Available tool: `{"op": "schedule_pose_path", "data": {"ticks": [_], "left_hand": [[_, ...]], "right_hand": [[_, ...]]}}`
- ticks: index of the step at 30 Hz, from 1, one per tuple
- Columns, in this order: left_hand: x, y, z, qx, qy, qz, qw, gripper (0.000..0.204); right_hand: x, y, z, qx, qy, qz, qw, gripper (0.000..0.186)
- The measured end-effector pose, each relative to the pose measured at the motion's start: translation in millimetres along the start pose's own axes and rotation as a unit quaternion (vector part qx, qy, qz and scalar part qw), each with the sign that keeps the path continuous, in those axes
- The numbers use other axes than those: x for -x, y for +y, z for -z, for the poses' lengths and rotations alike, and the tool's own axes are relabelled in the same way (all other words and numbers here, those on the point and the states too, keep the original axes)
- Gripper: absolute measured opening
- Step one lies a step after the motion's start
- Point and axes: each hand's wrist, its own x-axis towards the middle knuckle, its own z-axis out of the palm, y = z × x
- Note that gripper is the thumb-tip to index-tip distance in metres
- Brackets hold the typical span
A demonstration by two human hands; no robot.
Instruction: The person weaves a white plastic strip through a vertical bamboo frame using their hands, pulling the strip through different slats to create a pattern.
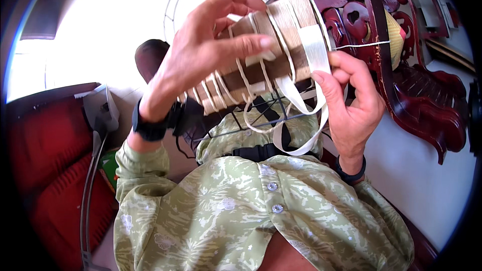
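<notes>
A tan, wood-grained piece, flat-faced and slanted, is wound with several turns of cream cord and sits before my chest. My left hand grips its upper left part, fingers over the far edge, thumb laid across the front. At its right end my right hand pinches a flat white ribbon between thumb and fingertips. The ribbon runs over the end of the piece, and its loose length loops down below. Under the piece shows a black wire frame, partly hidden. A loop of cream cord hangs there too.
A thin white cord stretches right to a carved dark-red wooden chair. On the left are a red cushioned seat and a grey stand with a bent metal stem. Pale floor tiles lie beyond.
</notes>
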Motion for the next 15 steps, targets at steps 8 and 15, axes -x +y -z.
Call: {"op": "schedule_pose_path", "data": {"ticks": [8,15], "left_hand": [[23.6,19.8,-55.8,-0.255,-0.013,-0.045,0.966,0.032],[21.5,16.9,-68.5,-0.161,0.071,-0.146,0.974,0.042]], "right_hand": [[36.2,13.0,32.7,-0.150,-0.022,-0.196,0.969,0.033],[27.4,8.3,37.3,-0.120,-0.102,-0.135,0.978,0.012]]}}
